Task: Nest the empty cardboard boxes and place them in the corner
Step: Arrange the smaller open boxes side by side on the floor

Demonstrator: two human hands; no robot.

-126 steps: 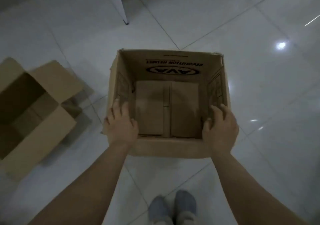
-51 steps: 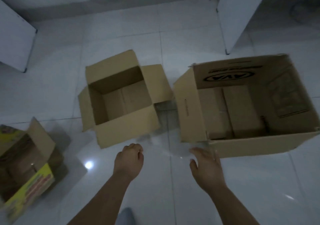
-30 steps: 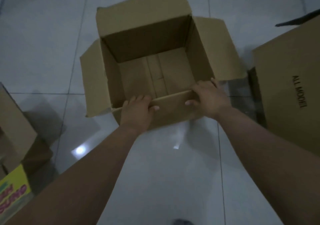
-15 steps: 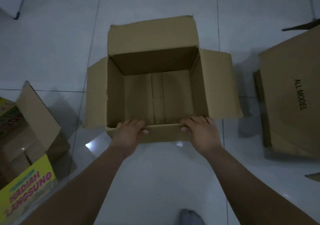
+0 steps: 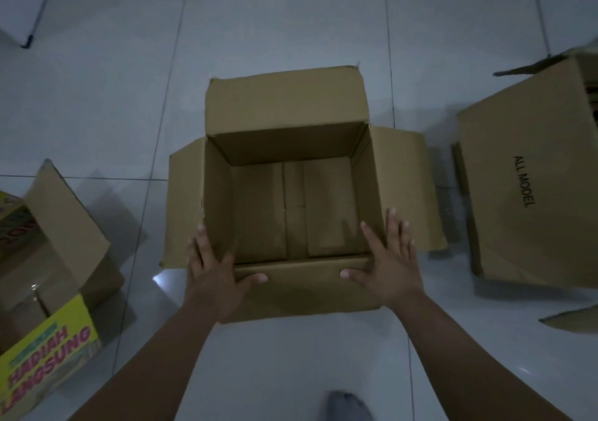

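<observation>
Plain box (image 5: 291, 213) between "ALL MODEL" box (image 5: 530, 194); "HADIAH LANGSUNG" box (image 5: 48, 349)

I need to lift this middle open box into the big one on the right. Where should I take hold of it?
Grip the plain cardboard box by its two side walls near the near corners, from above, where the left hand and right hand already rest. The near flap is folded down and the side flaps splay outward, so those rims are open; the upright far flap blocks that side.
</observation>
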